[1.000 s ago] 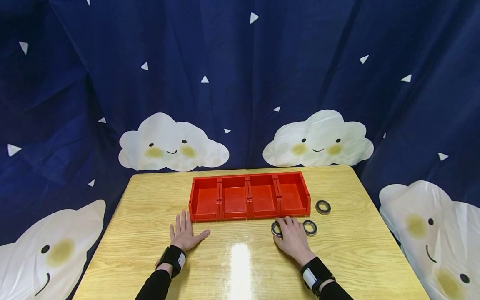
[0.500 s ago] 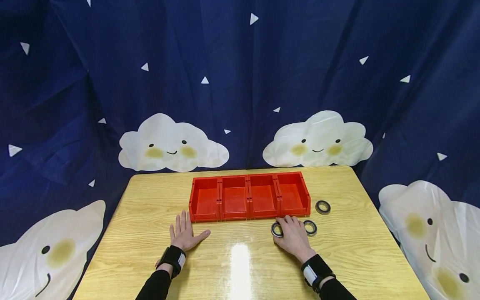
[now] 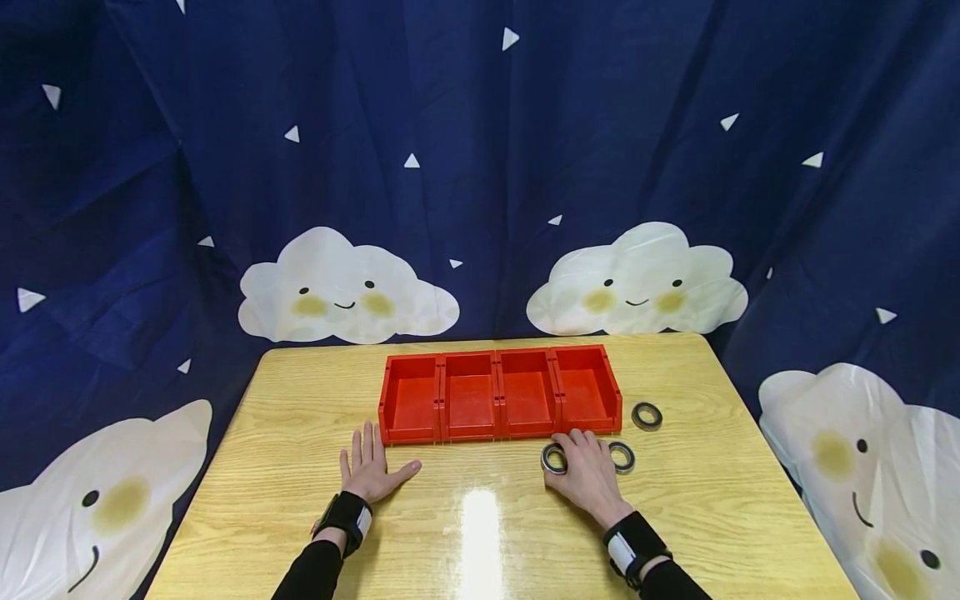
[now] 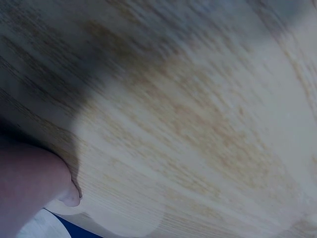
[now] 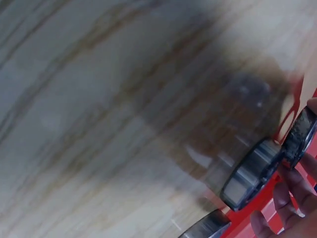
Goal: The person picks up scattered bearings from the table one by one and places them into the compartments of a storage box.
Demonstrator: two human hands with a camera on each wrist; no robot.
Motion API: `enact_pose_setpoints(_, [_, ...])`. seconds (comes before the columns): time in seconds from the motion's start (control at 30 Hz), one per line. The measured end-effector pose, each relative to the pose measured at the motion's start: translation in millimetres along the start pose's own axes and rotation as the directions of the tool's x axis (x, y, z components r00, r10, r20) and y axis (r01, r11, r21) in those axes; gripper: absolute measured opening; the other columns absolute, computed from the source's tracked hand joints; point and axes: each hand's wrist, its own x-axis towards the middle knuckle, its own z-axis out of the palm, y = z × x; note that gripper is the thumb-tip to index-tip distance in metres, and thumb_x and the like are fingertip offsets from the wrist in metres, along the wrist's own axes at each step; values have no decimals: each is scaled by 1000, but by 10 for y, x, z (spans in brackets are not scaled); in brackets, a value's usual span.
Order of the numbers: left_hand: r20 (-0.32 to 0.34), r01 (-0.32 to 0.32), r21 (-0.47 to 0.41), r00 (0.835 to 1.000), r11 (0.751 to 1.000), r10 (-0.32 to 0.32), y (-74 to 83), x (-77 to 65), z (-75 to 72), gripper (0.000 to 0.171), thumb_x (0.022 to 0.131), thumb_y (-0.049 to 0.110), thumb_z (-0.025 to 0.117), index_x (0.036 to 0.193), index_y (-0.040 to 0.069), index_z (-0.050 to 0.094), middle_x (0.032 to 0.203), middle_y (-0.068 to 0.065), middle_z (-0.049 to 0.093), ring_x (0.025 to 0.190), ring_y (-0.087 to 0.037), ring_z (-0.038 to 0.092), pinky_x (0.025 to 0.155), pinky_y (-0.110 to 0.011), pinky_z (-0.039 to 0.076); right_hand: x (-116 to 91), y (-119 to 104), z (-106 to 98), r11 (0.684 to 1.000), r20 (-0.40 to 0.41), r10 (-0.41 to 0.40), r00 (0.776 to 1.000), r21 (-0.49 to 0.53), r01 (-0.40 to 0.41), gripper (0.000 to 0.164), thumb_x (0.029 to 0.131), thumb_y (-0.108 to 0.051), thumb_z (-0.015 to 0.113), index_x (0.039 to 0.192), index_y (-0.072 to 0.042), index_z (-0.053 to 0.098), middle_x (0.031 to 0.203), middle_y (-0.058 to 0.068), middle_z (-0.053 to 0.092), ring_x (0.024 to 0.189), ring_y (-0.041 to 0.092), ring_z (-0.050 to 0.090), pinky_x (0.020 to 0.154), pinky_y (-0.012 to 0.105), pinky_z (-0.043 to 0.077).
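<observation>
My left hand [image 3: 369, 477] lies flat on the wooden table with its fingers spread, near the left front corner of a row of red bins [image 3: 468, 430]. In front of the rightmost bin, my right hand [image 3: 588, 473] pinches a ring-shaped ball bearing [image 3: 547, 465] between thumb and fingers. The right wrist view shows that held bearing [image 5: 300, 135] with the fingers [image 5: 292, 191] against it. Just right of the hand lies a second bearing [image 3: 628, 454], partly hidden by it. A third bearing [image 3: 647, 426] rests beside the bins. The left wrist view shows mostly tabletop and part of the thumb [image 4: 39, 183].
The red bins stand joined side by side toward the back of the table [image 3: 300, 400], their insides visible. A dark blue curtain [image 3: 480, 100] with white clouds hangs behind and on both sides. A bright light reflection lies on the table front.
</observation>
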Motion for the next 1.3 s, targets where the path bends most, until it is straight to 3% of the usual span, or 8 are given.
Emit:
enact_pose_setpoints(0.53, [29, 24, 31, 999, 999, -25, 70, -37, -67, 121, 85, 67, 62, 160, -3, -2, 169, -23, -8, 156, -44, -11, 121, -66, -12, 201, 71, -227, 1000, -67, 7, 998, 31, -5, 52, 70, -33, 88, 112, -7, 71, 85, 5, 57, 85, 28, 52, 78, 44, 44])
enact_pose_setpoints(1.03, [17, 16, 41, 1000, 999, -17, -113, 78, 68, 127, 82, 75, 60, 160, -1, -5, 169, -20, -12, 156, -43, -14, 121, -66, -14, 470, 253, -421, 999, -72, 48, 996, 15, -47, 52, 72, -31, 84, 116, -7, 71, 90, 10, 61, 88, 31, 54, 82, 50, 46])
enact_pose_setpoints(1.3, [13, 6, 6, 1000, 1000, -6, -5, 2, 2, 126, 82, 75, 59, 160, -2, -2, 169, -22, -9, 156, -44, -12, 121, -66, -14, 586, 293, -464, 997, -52, 73, 996, 26, -72, 50, 74, -32, 80, 116, -5, 70, 89, 11, 60, 88, 31, 54, 81, 51, 45])
